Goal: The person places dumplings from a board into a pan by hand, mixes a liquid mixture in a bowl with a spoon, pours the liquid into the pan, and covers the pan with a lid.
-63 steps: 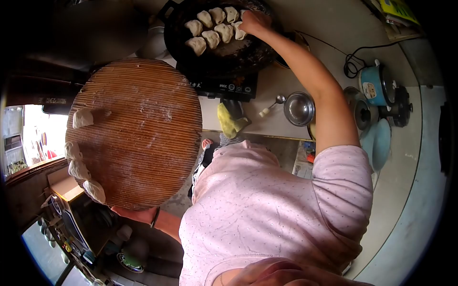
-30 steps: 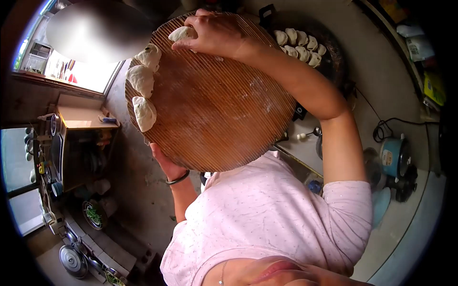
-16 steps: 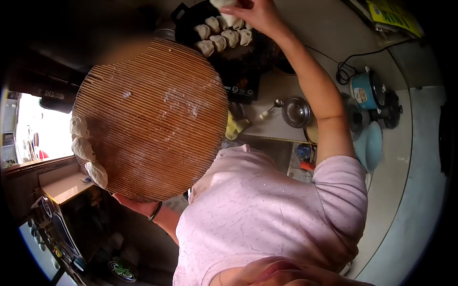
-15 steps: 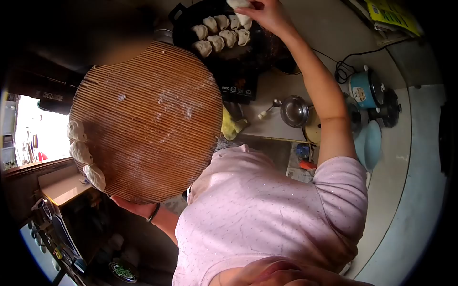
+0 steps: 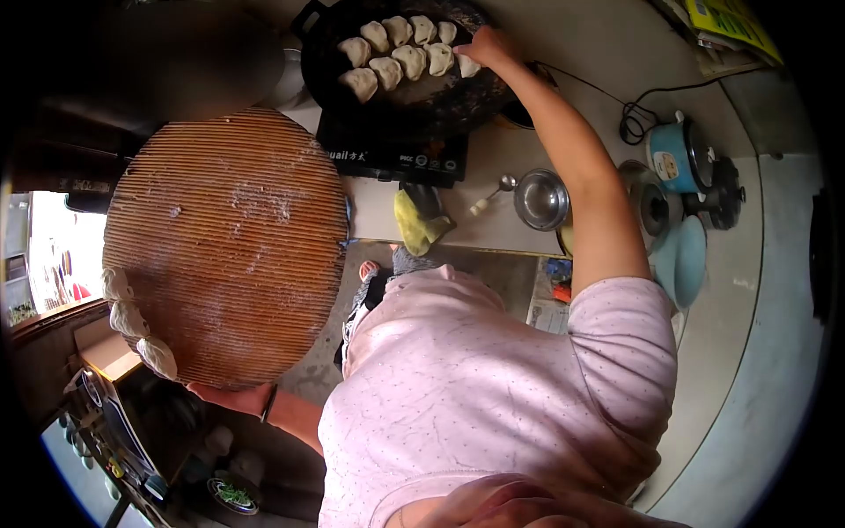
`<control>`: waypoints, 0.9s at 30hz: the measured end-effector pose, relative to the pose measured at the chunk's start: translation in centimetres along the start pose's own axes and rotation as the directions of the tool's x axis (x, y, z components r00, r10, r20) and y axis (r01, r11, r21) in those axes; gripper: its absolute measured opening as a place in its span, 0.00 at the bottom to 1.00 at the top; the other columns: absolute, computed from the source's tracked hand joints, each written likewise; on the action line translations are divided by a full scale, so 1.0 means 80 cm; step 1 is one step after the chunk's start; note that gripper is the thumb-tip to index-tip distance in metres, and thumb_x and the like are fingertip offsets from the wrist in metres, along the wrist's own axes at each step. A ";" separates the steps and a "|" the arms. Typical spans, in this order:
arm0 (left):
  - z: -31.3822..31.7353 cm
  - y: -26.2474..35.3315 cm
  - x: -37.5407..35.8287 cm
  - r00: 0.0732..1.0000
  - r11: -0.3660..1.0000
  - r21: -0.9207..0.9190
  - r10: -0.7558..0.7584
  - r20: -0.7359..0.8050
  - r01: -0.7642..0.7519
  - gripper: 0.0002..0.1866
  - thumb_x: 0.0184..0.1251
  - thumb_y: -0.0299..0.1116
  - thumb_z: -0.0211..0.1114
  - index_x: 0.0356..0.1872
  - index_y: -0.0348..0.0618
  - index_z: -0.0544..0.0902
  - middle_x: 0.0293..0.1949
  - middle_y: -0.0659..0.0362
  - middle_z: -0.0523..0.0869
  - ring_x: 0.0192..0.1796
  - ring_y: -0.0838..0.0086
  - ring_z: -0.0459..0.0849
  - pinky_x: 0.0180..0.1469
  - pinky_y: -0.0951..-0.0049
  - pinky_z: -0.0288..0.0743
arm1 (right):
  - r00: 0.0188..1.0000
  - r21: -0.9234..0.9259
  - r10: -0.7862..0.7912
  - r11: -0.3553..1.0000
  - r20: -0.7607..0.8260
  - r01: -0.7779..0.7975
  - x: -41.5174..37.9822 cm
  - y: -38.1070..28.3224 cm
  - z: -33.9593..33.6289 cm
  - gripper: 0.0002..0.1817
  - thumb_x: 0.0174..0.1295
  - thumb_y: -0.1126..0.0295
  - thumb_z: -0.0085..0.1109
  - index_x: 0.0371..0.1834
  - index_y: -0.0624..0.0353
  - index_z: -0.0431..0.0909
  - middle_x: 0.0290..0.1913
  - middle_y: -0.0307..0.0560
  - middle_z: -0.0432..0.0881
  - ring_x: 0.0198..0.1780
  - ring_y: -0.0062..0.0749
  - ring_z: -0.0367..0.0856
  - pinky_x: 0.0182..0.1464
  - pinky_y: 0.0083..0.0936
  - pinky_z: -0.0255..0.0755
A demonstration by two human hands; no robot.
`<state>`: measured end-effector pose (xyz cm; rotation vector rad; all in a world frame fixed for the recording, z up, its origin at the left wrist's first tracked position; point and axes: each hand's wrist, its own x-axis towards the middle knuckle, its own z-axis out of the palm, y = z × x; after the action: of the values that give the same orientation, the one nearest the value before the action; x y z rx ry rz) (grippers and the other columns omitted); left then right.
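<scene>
Dumplings (image 5: 409,62) line the pan (image 5: 440,106) above the kitchen counter (image 5: 493,227), hands (image 5: 489,47) gripping one and the board (image 5: 233,238).

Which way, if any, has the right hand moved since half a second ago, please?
Yes: against the pan, the right hand has moved down the view, to the lower dumpling row.

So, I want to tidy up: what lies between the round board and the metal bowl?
The head view shows a yellow cloth and something dark against it, then a spoon.
</scene>
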<state>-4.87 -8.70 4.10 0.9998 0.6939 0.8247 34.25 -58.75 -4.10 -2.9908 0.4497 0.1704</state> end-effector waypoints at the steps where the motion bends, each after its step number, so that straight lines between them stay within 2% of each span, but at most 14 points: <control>1: -0.004 -0.001 0.002 1.000 1.000 0.022 0.013 0.008 -0.013 0.37 0.69 0.61 0.46 0.70 0.46 0.61 0.71 0.54 0.61 0.71 0.58 0.62 0.69 0.54 0.57 | 1.000 0.011 0.003 1.000 0.007 -0.003 0.007 0.001 0.005 0.24 0.53 0.54 0.66 0.50 0.54 0.82 0.53 0.54 0.81 0.56 0.50 0.79 0.54 0.44 0.75; 4: -0.011 -0.002 0.005 0.998 0.997 0.052 0.054 0.011 -0.055 0.36 0.70 0.59 0.46 0.70 0.44 0.62 0.71 0.53 0.62 0.70 0.58 0.63 0.70 0.55 0.57 | 0.997 -0.031 -0.079 0.996 -0.010 0.079 0.024 0.007 0.020 0.19 0.56 0.61 0.61 0.50 0.55 0.81 0.55 0.56 0.80 0.57 0.52 0.78 0.54 0.45 0.74; 7: -0.013 -0.004 0.006 0.996 0.996 0.026 0.088 -0.004 -0.088 0.34 0.71 0.56 0.46 0.68 0.41 0.64 0.69 0.52 0.65 0.69 0.60 0.65 0.70 0.56 0.57 | 0.997 -0.073 -0.067 0.995 0.024 0.069 0.022 0.002 0.016 0.17 0.56 0.66 0.56 0.48 0.57 0.82 0.53 0.57 0.80 0.56 0.52 0.78 0.55 0.45 0.74; 10: -0.029 -0.007 0.015 0.998 0.998 0.003 0.069 0.013 -0.069 0.34 0.70 0.58 0.46 0.69 0.44 0.64 0.70 0.54 0.64 0.69 0.59 0.64 0.70 0.55 0.55 | 0.999 0.054 -0.038 0.998 0.007 0.037 0.013 -0.003 0.004 0.16 0.56 0.68 0.54 0.47 0.59 0.83 0.52 0.58 0.81 0.56 0.51 0.79 0.54 0.43 0.74; 13: -0.027 -0.006 0.015 1.000 1.000 -0.029 0.007 0.027 -0.006 0.35 0.69 0.60 0.46 0.70 0.48 0.62 0.72 0.57 0.62 0.70 0.58 0.61 0.70 0.53 0.54 | 0.993 0.098 0.001 0.995 0.116 -0.013 0.022 -0.006 -0.002 0.16 0.56 0.68 0.54 0.45 0.59 0.83 0.51 0.59 0.81 0.55 0.51 0.80 0.54 0.43 0.75; 17: -0.011 0.003 0.005 0.996 0.994 -0.095 -0.048 0.081 0.056 0.35 0.69 0.60 0.47 0.70 0.48 0.62 0.71 0.57 0.62 0.70 0.59 0.63 0.69 0.54 0.56 | 1.000 -0.001 -0.012 1.000 -0.024 0.012 0.042 -0.004 0.020 0.15 0.56 0.68 0.54 0.45 0.59 0.83 0.50 0.60 0.82 0.54 0.53 0.80 0.52 0.44 0.75; 19: -0.007 0.002 0.006 0.989 0.983 -0.145 -0.096 0.114 0.112 0.35 0.69 0.60 0.47 0.70 0.48 0.62 0.71 0.57 0.63 0.69 0.59 0.63 0.69 0.55 0.57 | 0.999 -0.064 -0.036 0.997 -0.035 0.034 0.047 -0.005 0.023 0.15 0.56 0.68 0.54 0.44 0.59 0.84 0.50 0.60 0.82 0.53 0.53 0.80 0.51 0.44 0.75; 20: -0.011 0.000 0.010 0.985 0.976 -0.169 -0.116 0.126 0.137 0.35 0.69 0.60 0.48 0.70 0.48 0.62 0.71 0.57 0.63 0.69 0.59 0.64 0.69 0.56 0.58 | 0.985 -0.090 -0.123 0.989 -0.120 0.113 0.045 -0.003 0.023 0.14 0.57 0.67 0.54 0.44 0.58 0.83 0.50 0.59 0.82 0.53 0.53 0.80 0.51 0.45 0.75; 21: -0.019 0.000 0.015 0.985 0.970 -0.193 -0.123 0.125 0.145 0.35 0.69 0.60 0.48 0.70 0.47 0.63 0.70 0.57 0.64 0.69 0.60 0.64 0.69 0.56 0.58 | 0.954 -0.113 -0.226 0.972 -0.198 0.207 0.040 -0.009 0.026 0.14 0.57 0.67 0.55 0.44 0.57 0.83 0.49 0.59 0.82 0.53 0.53 0.80 0.50 0.46 0.75; 23: -0.038 -0.006 0.024 0.961 0.919 -0.316 -0.170 0.219 0.235 0.33 0.70 0.58 0.49 0.68 0.47 0.64 0.69 0.57 0.66 0.68 0.60 0.65 0.69 0.56 0.59 | 0.822 0.018 -0.425 0.885 -0.379 0.466 -0.023 -0.067 -0.018 0.13 0.57 0.62 0.62 0.42 0.54 0.82 0.42 0.50 0.83 0.44 0.48 0.82 0.46 0.43 0.75; 24: -0.036 -0.003 0.025 0.953 0.906 -0.351 -0.144 0.268 0.236 0.32 0.71 0.57 0.49 0.68 0.46 0.65 0.68 0.57 0.68 0.67 0.61 0.67 0.68 0.56 0.61 | 0.708 0.126 -0.549 0.744 -0.445 0.656 -0.050 -0.108 -0.040 0.13 0.56 0.63 0.65 0.41 0.56 0.81 0.37 0.47 0.82 0.39 0.42 0.83 0.41 0.36 0.77; 25: -0.033 -0.002 0.025 0.941 0.893 -0.381 -0.118 0.319 0.240 0.31 0.71 0.55 0.50 0.67 0.46 0.66 0.67 0.57 0.70 0.67 0.62 0.68 0.67 0.56 0.63 | 0.684 0.226 -0.596 0.661 -0.421 0.715 -0.120 -0.167 -0.087 0.11 0.55 0.65 0.66 0.39 0.57 0.81 0.35 0.43 0.82 0.35 0.36 0.84 0.37 0.29 0.77; 27: -0.043 -0.007 0.036 0.927 0.884 -0.401 -0.083 0.366 0.238 0.30 0.72 0.54 0.49 0.66 0.45 0.67 0.65 0.57 0.72 0.64 0.64 0.71 0.65 0.59 0.66 | 0.466 0.280 -0.763 0.375 -0.448 0.884 -0.229 -0.258 -0.145 0.11 0.56 0.65 0.66 0.38 0.58 0.81 0.35 0.41 0.82 0.33 0.33 0.84 0.35 0.25 0.76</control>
<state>-6.06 -4.93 1.93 0.6352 0.2665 0.6009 24.12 -35.38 11.66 -2.3271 -0.9372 -0.3705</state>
